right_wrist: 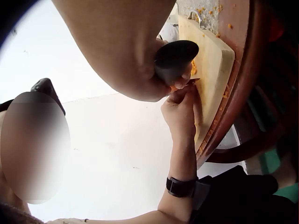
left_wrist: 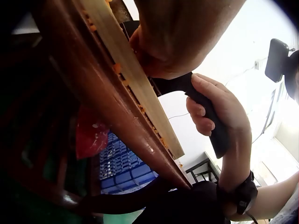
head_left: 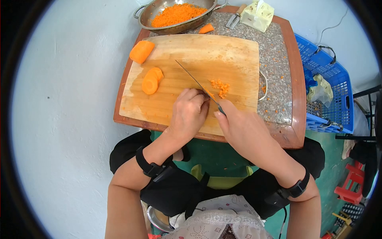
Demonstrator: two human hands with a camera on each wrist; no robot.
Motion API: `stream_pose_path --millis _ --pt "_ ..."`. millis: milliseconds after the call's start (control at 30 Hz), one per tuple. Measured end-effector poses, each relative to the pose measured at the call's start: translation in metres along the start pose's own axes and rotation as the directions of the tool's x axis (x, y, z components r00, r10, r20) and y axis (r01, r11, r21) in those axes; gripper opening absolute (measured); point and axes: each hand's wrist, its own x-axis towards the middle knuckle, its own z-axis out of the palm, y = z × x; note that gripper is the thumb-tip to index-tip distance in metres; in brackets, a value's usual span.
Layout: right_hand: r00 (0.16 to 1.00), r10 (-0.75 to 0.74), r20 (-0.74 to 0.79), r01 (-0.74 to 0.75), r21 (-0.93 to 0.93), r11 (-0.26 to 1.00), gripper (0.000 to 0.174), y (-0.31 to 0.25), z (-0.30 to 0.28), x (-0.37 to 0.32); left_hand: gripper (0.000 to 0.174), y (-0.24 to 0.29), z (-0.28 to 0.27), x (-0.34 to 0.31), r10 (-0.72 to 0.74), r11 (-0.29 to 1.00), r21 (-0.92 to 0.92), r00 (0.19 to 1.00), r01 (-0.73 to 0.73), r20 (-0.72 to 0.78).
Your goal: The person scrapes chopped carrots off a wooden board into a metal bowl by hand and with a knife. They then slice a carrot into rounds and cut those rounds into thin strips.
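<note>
The right hand [head_left: 244, 123] grips the black handle of a knife [head_left: 195, 79], its blade slanting up and left over the wooden board [head_left: 179, 47]. Against the blade, the curled fingers of the left hand [head_left: 189, 109] press down near the board's front edge; what lies under them is mostly hidden, with a bit of orange at the blade. Diced carrot [head_left: 221, 88] lies right of the blade. Carrot slices [head_left: 150, 83] and a thick carrot piece [head_left: 141, 51] rest on the board's left. In the left wrist view the right hand [left_wrist: 224, 107] holds the knife handle [left_wrist: 210, 116].
A metal pan [head_left: 179, 27] of chopped carrot stands behind the board. A small carrot end [head_left: 206, 28], a peeler-like tool [head_left: 234, 20] and a tissue pack [head_left: 258, 16] lie beside it. A blue basket [head_left: 338, 87] stands right of the table, a metal handle [head_left: 266, 85] on the board's right edge.
</note>
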Motion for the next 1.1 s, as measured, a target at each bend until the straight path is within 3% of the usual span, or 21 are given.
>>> stream_pose_path --millis 100,200,300,500,600,700,1100 --pt "0.997 -0.001 -0.079 0.007 0.071 0.997 0.023 0.007 0.007 0.013 0.007 0.000 0.000 -0.001 -0.009 1.000 -0.004 1.000 0.009 0.012" --pt "0.992 0.041 -0.122 -0.007 0.262 0.965 0.025 0.020 0.007 0.013 0.007 -0.004 0.001 -0.001 -0.024 0.998 -0.049 1.000 0.025 0.013" --pt "0.997 0.052 -0.063 -0.030 0.316 0.948 0.024 0.019 -0.006 0.005 0.007 -0.004 -0.002 0.000 -0.069 0.993 -0.096 0.997 0.071 0.026" --pt "0.995 0.024 -0.101 -0.004 0.196 0.981 0.023 0.012 -0.015 -0.011 0.011 -0.006 -0.017 0.005 -0.129 0.992 -0.002 0.989 0.129 0.071" --pt "0.998 0.041 -0.046 -0.034 0.148 0.988 0.023 0.008 -0.017 -0.018 0.016 -0.007 -0.018 0.003 -0.154 0.988 0.027 0.984 0.152 0.087" --pt "0.994 0.028 -0.102 -0.018 0.099 0.995 0.024 0.013 -0.010 -0.017 0.020 -0.006 -0.019 0.003 -0.191 0.982 0.037 0.973 0.187 0.128" --pt "0.997 0.010 -0.072 -0.005 0.069 0.998 0.023 0.013 -0.010 -0.014 0.026 -0.005 -0.017 0.002 -0.312 0.950 0.069 0.935 0.304 0.168"
